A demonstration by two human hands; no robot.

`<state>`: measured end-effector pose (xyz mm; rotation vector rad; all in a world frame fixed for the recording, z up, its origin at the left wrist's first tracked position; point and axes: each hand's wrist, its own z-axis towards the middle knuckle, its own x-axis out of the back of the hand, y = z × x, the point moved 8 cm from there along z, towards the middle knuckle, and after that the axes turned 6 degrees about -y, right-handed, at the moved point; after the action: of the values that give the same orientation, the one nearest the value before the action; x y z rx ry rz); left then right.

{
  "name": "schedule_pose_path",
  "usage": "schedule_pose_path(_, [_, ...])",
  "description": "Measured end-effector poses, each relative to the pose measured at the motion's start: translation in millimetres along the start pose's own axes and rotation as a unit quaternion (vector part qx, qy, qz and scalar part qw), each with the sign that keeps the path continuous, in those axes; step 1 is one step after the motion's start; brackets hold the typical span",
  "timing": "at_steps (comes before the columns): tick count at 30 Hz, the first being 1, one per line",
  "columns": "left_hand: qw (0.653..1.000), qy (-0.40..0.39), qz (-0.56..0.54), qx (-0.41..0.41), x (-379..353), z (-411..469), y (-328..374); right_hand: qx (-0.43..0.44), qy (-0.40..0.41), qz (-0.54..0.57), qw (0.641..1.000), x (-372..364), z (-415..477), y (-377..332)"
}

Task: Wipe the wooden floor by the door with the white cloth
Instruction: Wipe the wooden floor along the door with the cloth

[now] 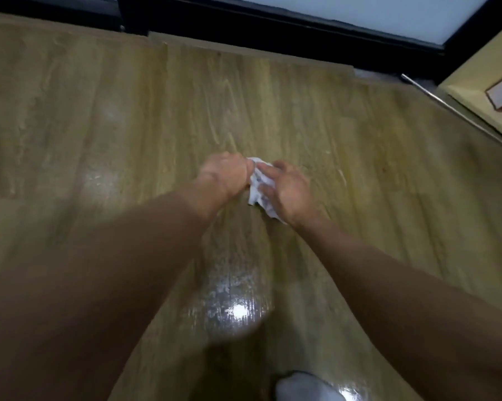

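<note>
A crumpled white cloth (257, 188) is held between both hands above the wooden floor (128, 111), near the middle of the view. My left hand (228, 173) grips its left edge, fingers curled under and mostly hidden. My right hand (287, 191) holds the cloth from the right, its fingers bent over the top. The frame does not show whether the cloth touches the floor. The dark door frame (273, 21) with a pale glass panel runs along the top, just past the floorboards.
A metal strip (452, 107) runs diagonally at the right, beside a yellow wall or panel (481, 82). A grey rounded thing (299, 386), perhaps my knee, sits at the bottom edge. Shiny wet-looking patches reflect light on the floor (238, 311) between my arms.
</note>
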<state>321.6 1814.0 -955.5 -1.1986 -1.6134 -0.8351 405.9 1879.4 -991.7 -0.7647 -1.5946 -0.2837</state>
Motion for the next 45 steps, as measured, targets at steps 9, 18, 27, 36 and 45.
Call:
schedule_pose_path(9, [0.973,0.017,0.125,-0.194,-35.7,-20.5,101.2,0.062,0.031,0.05,0.996,2.3,-84.0,66.6])
schedule_pose_path(18, [0.989,0.029,0.091,-0.113,7.5,10.5,87.9,0.074,0.04,0.067,0.994,5.2,-42.2,46.0])
schedule_pose_path(27, [0.986,0.035,0.06,-0.153,21.7,51.9,155.6,0.051,0.021,0.139,0.989,42.4,-51.8,112.5])
schedule_pose_path(36, [0.975,0.035,0.076,-0.204,8.8,10.4,219.3,0.083,0.011,0.066,0.994,25.0,-124.3,171.7])
schedule_pose_path(45, [0.994,0.023,0.095,-0.056,17.7,91.4,219.1,-0.011,0.062,0.114,0.992,36.0,-61.7,191.6])
